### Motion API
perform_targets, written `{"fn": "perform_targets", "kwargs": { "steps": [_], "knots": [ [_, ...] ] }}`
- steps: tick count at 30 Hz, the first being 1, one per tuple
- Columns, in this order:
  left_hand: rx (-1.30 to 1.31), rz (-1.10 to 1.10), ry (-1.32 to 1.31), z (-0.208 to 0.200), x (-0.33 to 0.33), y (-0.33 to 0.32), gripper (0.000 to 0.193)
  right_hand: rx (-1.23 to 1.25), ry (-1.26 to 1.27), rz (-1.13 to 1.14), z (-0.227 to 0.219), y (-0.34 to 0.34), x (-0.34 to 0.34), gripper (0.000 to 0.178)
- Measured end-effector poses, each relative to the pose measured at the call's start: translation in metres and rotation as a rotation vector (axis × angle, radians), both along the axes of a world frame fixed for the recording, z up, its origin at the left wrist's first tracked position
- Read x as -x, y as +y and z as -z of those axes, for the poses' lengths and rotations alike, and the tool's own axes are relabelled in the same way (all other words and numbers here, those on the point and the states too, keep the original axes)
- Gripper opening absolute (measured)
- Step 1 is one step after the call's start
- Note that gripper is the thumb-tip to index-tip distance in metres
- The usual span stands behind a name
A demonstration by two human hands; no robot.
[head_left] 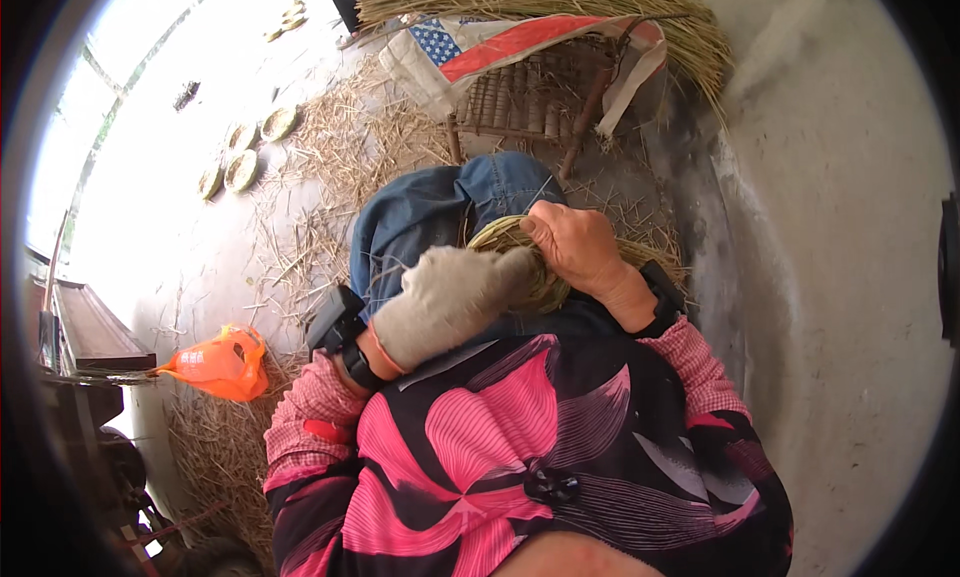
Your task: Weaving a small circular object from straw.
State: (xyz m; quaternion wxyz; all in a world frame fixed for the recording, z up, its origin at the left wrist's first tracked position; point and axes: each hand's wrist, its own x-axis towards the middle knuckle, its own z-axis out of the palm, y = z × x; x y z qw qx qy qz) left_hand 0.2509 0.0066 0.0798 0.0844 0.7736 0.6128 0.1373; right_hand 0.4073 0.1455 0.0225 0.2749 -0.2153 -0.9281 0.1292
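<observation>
Floor [185, 272], pale: loose straw [312, 209], scattered; four round baskets [241, 171], grouped; one small dark clump [186, 96]; one slatted chair [508, 99], standing.

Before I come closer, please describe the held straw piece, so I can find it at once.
Over the blue jeans, a gloved left hand and bare right hand meet at the straw piece. Unlike the round straw pieces on the floor, it is held.

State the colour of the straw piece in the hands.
Yellow-green straw piece, shading to tan; shows best in the head view.

Black-and-pink floral top [500, 407], pink checked sleeves [697, 365], greenish straw weave [497, 235], orange bag [218, 367]
</observation>
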Motion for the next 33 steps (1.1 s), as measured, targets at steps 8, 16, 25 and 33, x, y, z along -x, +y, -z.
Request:
{"fn": "perform_targets", "kwargs": {
  "steps": [8, 16, 25, 33],
  "knots": [
    [-0.385, 0.004, -0.239, -0.014, 0.026, -0.007, 0.017, 0.010, 0.167, -0.007, -0.004, 0.000, -0.003, 0.037],
    [-0.393, 0.159, -0.329, 0.016, 0.039, 0.045, 0.018, -0.267, 0.183, -0.303, -0.033, -0.007, 0.008, 0.037],
    [-0.324, -0.124, -1.956, 0.003, 0.084, 0.087, 0.009, 0.161, 0.287, -0.130, -0.029, 0.028, -0.003, 0.028],
    [-0.178, -0.422, -0.027, 0.074, 0.149, 0.013, 0.018, 1.430, 0.928, -0.422, 0.005, 0.114, -0.097, 0.021]
  ]
}}
